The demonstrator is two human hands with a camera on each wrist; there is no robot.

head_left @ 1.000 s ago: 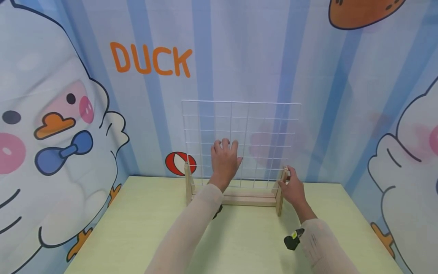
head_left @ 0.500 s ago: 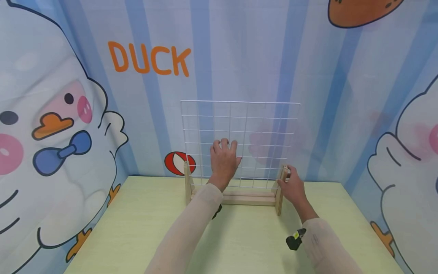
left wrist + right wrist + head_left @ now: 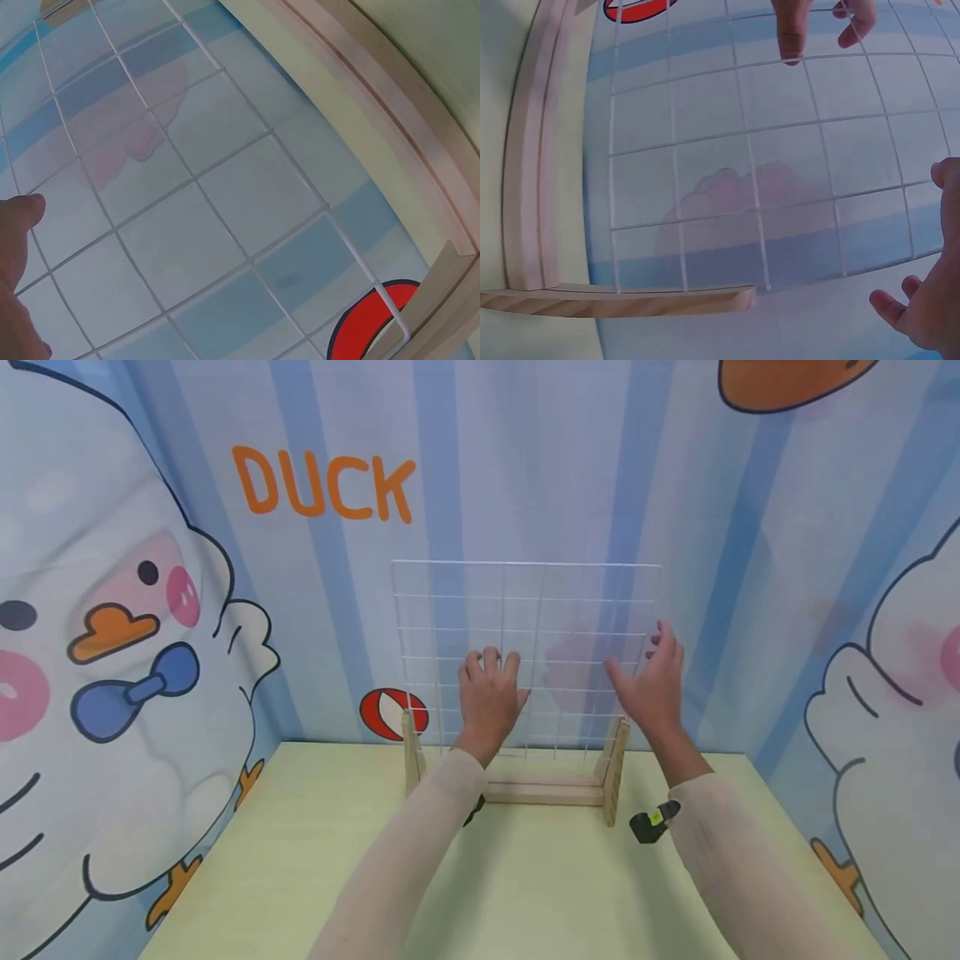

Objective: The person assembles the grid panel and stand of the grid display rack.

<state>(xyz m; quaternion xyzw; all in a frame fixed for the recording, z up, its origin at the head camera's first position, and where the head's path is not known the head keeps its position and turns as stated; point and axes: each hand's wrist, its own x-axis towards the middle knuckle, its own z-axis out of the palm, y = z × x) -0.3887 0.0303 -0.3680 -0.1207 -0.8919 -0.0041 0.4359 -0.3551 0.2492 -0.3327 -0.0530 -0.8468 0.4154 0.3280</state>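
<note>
A white wire grid panel (image 3: 540, 631) stands upright between the two end posts of a wooden stand (image 3: 543, 793). My left hand (image 3: 487, 697) grips the grid at its middle, fingertips bent at the wires; its thumb shows in the left wrist view. Beside the grid's right edge, above the right post (image 3: 617, 768), my right hand (image 3: 656, 685) is raised with fingers and thumb apart. In the right wrist view, the right hand (image 3: 930, 300) is next to the edge wire, and I cannot tell whether it touches it. The grid's lower wires hang near the stand's bar.
The stand rests on a pale yellow-green table (image 3: 300, 860). Close behind the table hangs a striped blue curtain (image 3: 562, 460) printed with ducks, and it continues round both sides. A small black device (image 3: 652, 822) is at the right sleeve.
My right hand has let go of the stand's right post and moved up beside the grid's right edge. The grid has risen slightly with my left hand.
</note>
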